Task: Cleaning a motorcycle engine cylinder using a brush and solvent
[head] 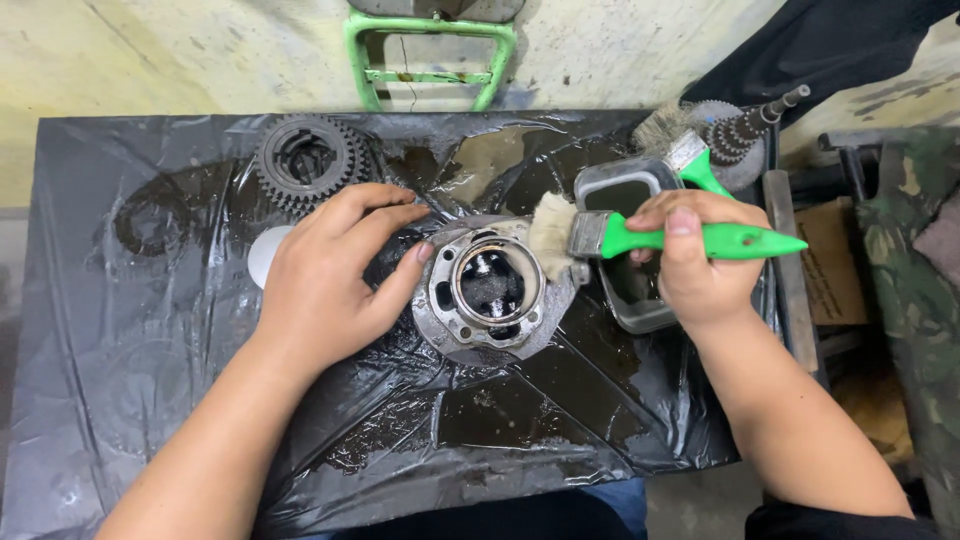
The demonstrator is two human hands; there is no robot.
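L hand (325,280) is resting open on cylinder (490,290), hiding its left edge; R hand (690,265) is gripping green brush (640,238), bore contents unclear.

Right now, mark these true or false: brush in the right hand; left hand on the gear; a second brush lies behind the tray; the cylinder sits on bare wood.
1. The right hand holds a green-handled brush. True.
2. The left hand rests on the gear. False: it steadies the metal engine cylinder; the gear lies apart.
3. A second brush lies behind the tray. True.
4. The cylinder sits on bare wood. False: it sits on black plastic sheeting.
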